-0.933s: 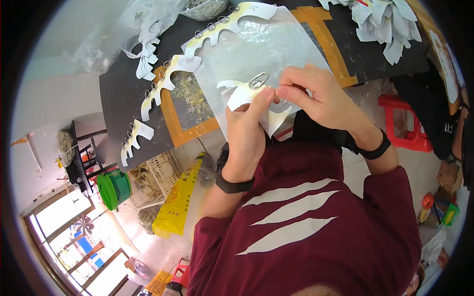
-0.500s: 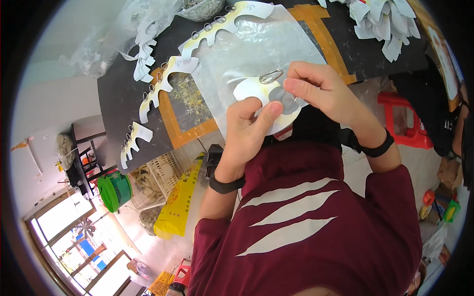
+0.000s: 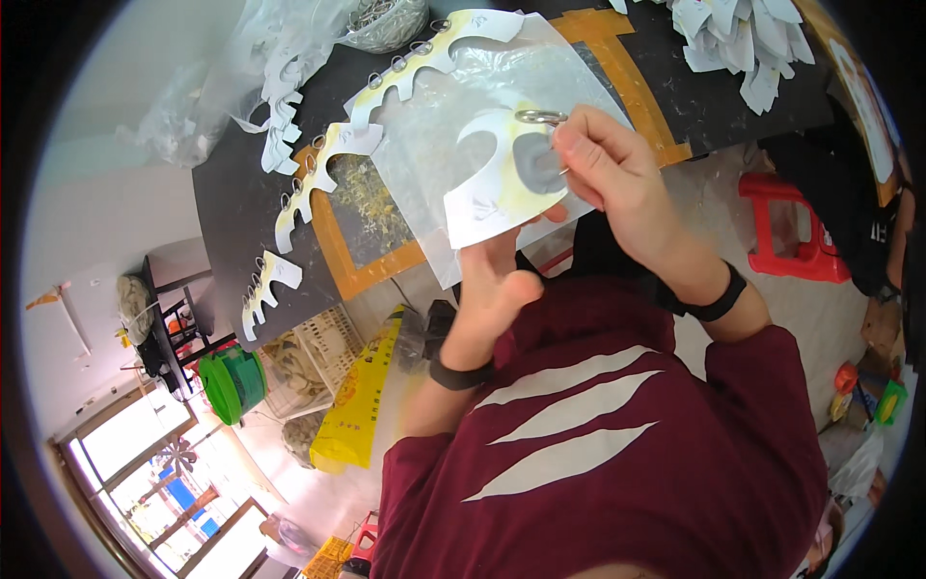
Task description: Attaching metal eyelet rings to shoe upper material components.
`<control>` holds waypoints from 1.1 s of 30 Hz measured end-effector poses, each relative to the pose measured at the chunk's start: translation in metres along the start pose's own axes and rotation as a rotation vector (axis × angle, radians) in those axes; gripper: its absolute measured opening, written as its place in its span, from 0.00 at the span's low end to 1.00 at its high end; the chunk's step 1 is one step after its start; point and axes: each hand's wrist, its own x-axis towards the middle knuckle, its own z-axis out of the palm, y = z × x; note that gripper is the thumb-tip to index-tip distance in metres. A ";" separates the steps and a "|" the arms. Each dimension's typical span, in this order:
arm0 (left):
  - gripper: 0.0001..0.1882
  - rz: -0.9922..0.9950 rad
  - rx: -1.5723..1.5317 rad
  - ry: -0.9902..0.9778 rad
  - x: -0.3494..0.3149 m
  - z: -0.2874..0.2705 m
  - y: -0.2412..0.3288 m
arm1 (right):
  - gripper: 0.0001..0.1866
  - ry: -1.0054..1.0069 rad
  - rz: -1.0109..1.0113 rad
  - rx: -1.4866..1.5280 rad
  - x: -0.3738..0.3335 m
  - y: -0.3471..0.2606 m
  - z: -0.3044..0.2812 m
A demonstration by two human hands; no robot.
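Above the table's near edge is a white cut-out piece (image 3: 482, 203) with curved notches and yellowish smears, in paper or thin plastic. A grey rounded patch (image 3: 538, 159) shows in one notch. My right hand (image 3: 617, 179) is closed in a pinch at the patch's right edge, on a metal ring (image 3: 540, 117) whose upper part and a short wire end stick out from the fingers. My left hand (image 3: 497, 280) lies under the piece's lower edge, thumb spread away and fingers stretched out; the piece partly hides them.
Several notched white strips (image 3: 347, 140) with metal rings lie on the black table (image 3: 227, 207), beside a clear plastic sheet (image 3: 415, 193). A bowl of rings (image 3: 386, 24) stands at the back. More white pieces (image 3: 743, 43) are heaped far right. A red stool (image 3: 796, 232) stands right.
My left hand has let go of its thumb grip and opened beneath the white piece. The piece has turned and now shows a broad white end. My right hand keeps its pinch.
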 end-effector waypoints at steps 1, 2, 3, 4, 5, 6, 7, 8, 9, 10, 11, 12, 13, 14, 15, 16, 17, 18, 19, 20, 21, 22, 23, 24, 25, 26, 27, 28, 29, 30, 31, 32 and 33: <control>0.42 0.000 0.000 -0.002 -0.001 0.005 -0.002 | 0.12 0.025 -0.013 0.001 -0.003 0.000 0.005; 0.37 0.016 0.011 0.114 -0.001 0.012 0.000 | 0.11 -0.010 -0.030 0.158 -0.005 -0.001 0.013; 0.32 0.032 0.020 0.228 0.001 0.021 0.003 | 0.11 -0.009 -0.030 0.158 -0.007 0.000 0.015; 0.20 0.078 0.027 0.379 0.005 0.031 0.006 | 0.11 -0.003 -0.063 0.108 -0.009 0.003 0.016; 0.20 0.078 0.027 0.377 0.007 0.030 0.009 | 0.11 0.003 -0.098 0.059 -0.010 0.004 0.017; 0.16 0.021 0.071 0.334 0.008 0.028 0.011 | 0.11 0.019 -0.092 0.091 -0.011 0.003 0.018; 0.11 -0.036 0.115 0.291 0.009 0.026 0.013 | 0.11 0.022 -0.093 0.092 -0.011 0.003 0.015; 0.11 -0.038 0.115 0.289 0.008 0.026 0.012 | 0.11 0.014 -0.109 0.012 -0.011 0.003 0.012; 0.10 -0.023 0.120 0.299 0.006 0.026 0.012 | 0.11 0.006 -0.124 -0.068 -0.010 0.004 0.009; 0.08 -0.008 0.124 0.309 0.005 0.027 0.011 | 0.11 0.008 -0.124 -0.067 -0.009 0.003 0.009; 0.08 -0.010 0.124 0.307 0.005 0.029 0.011 | 0.11 -0.004 -0.093 -0.033 -0.007 0.001 0.009; 0.09 -0.018 0.133 0.330 0.005 0.031 0.011 | 0.11 -0.016 -0.062 0.002 -0.005 0.000 0.009; 0.10 -0.025 0.142 0.354 0.004 0.033 0.011 | 0.11 -0.014 -0.061 0.002 -0.005 0.001 0.007; 0.10 -0.026 0.142 0.352 0.003 0.033 0.011 | 0.11 -0.021 -0.030 -0.014 -0.005 0.003 0.006; 0.11 -0.037 0.201 0.348 0.002 0.033 0.012 | 0.12 -0.028 0.002 -0.030 -0.004 0.004 0.004; 0.11 -0.047 0.260 0.343 0.002 0.033 0.012 | 0.12 -0.027 0.001 -0.030 -0.002 0.003 0.003; 0.11 -0.048 0.261 0.342 0.001 0.031 0.010 | 0.12 -0.054 0.011 -0.037 -0.001 0.003 0.003; 0.12 -0.045 0.251 0.310 -0.002 0.028 0.007 | 0.12 -0.082 0.019 -0.044 0.000 0.002 0.003; 0.13 -0.042 0.241 0.278 -0.002 0.025 0.005 | 0.12 -0.081 0.019 -0.043 0.000 0.000 0.003; 0.13 -0.041 0.239 0.274 0.001 0.020 0.006 | 0.12 -0.133 0.020 -0.044 0.001 -0.004 -0.001; 0.15 0.073 0.408 0.025 0.005 0.011 0.009 | 0.12 -0.186 0.021 -0.045 0.001 -0.008 -0.004; 0.18 0.188 0.572 -0.226 0.008 0.006 0.010 | 0.12 -0.184 0.019 -0.046 0.003 -0.010 -0.009; 0.18 0.190 0.573 -0.225 0.007 0.005 0.011 | 0.12 -0.228 0.017 -0.086 0.006 -0.013 -0.014; 0.16 0.110 0.618 -0.232 0.004 0.004 0.012 | 0.12 -0.273 0.016 -0.126 0.008 -0.017 -0.018; 0.14 0.028 0.663 -0.236 -0.001 0.001 0.012 | 0.12 -0.276 0.014 -0.126 0.009 -0.022 -0.023; 0.11 -0.294 0.407 -0.183 -0.012 -0.017 0.005 | 0.13 -0.373 0.033 -0.231 0.010 -0.031 -0.028; 0.08 -0.459 0.240 -0.131 -0.011 -0.027 0.011 | 0.13 -0.457 0.058 -0.341 0.009 -0.037 -0.035; 0.08 -0.492 0.247 -0.085 -0.016 -0.052 0.011 | 0.14 -0.503 0.017 -0.371 0.011 -0.044 -0.035; 0.09 -0.498 0.239 0.032 -0.011 -0.062 0.022 | 0.14 -0.503 0.020 -0.371 0.014 -0.049 -0.038; 0.12 -0.411 0.365 0.102 -0.007 -0.066 0.031 | 0.14 -0.611 -0.036 -0.449 0.019 -0.053 -0.041; 0.12 -0.412 0.363 0.103 0.001 -0.062 0.037 | 0.15 -0.718 -0.093 -0.527 0.022 -0.054 -0.043; 0.15 -0.271 0.456 0.023 0.014 -0.057 0.046 | 0.16 -0.782 -0.143 -0.509 0.027 -0.054 -0.041; 0.18 -0.128 0.547 -0.056 0.024 -0.053 0.053 | 0.16 -0.787 -0.148 -0.511 0.032 -0.057 -0.038</control>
